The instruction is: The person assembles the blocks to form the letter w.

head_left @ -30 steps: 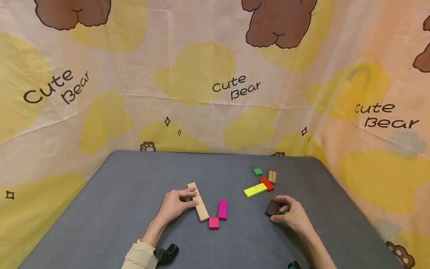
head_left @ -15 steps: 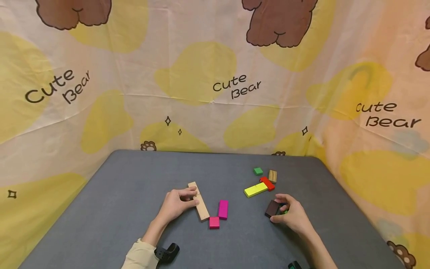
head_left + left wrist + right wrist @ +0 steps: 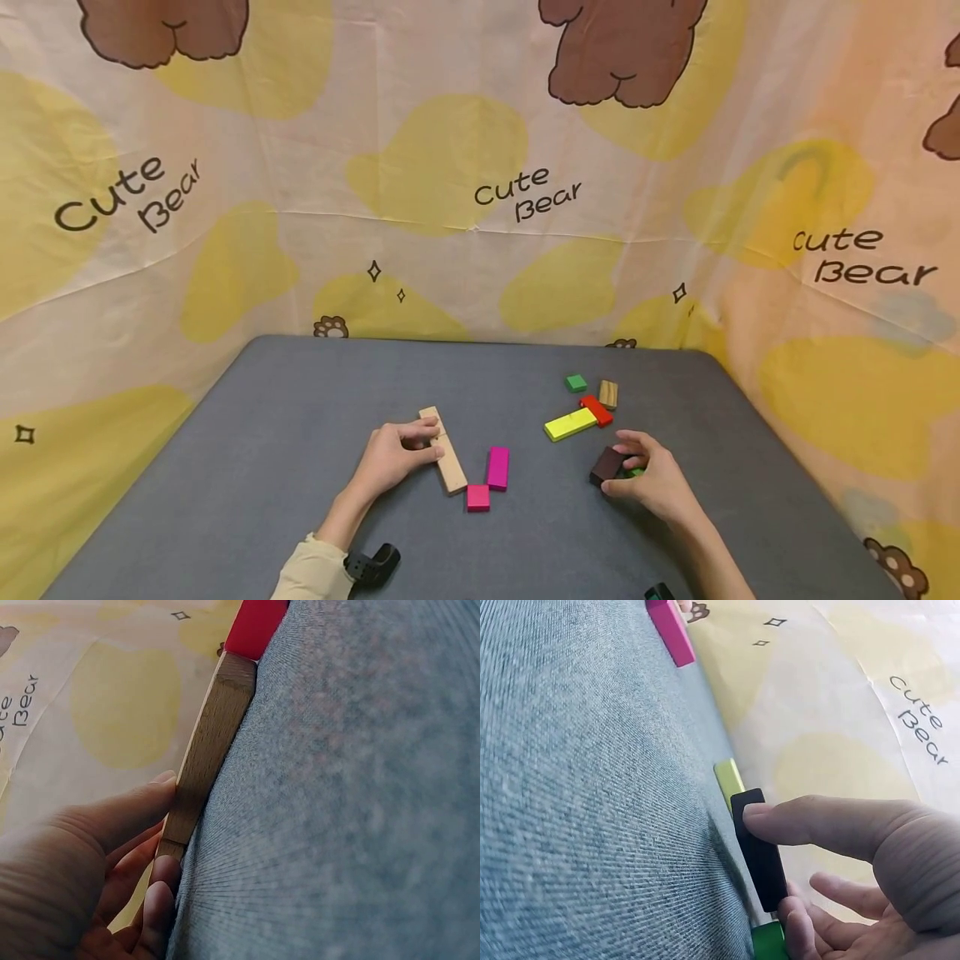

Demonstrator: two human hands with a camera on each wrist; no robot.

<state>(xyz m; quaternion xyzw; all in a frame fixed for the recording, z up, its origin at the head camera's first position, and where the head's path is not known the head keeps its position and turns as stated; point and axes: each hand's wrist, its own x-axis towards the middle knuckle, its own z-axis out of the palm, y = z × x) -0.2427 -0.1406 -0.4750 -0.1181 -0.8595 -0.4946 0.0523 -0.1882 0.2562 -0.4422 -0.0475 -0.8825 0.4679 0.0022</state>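
Two plain wooden blocks (image 3: pixel 452 468) lie end to end in one line left of centre in the head view. My left hand (image 3: pixel 393 457) holds them near their seam, its thumb at the edge of the nearer one. A pinkish-red block (image 3: pixel 477 498) sits at their near end, with a magenta block (image 3: pixel 497 468) at its far corner. On the right, my right hand (image 3: pixel 651 479) pinches a dark brown block (image 3: pixel 759 851) between thumb and fingers; it looks nearly black in the right wrist view. A green block (image 3: pixel 769 941) shows under the fingers, partly hidden.
Beyond the right hand lie a yellow block (image 3: pixel 570 424), a red block (image 3: pixel 597 410), a striped wooden block (image 3: pixel 608 394) and a small green block (image 3: pixel 575 383). All rest on the grey cloth-covered table (image 3: pixel 337 375). A printed curtain (image 3: pixel 420 275) rises behind its far edge.
My right hand has shifted the dark brown block slightly left and nearer. A bit of blue seen beneath those fingers earlier is now hidden. My left hand stays in place.
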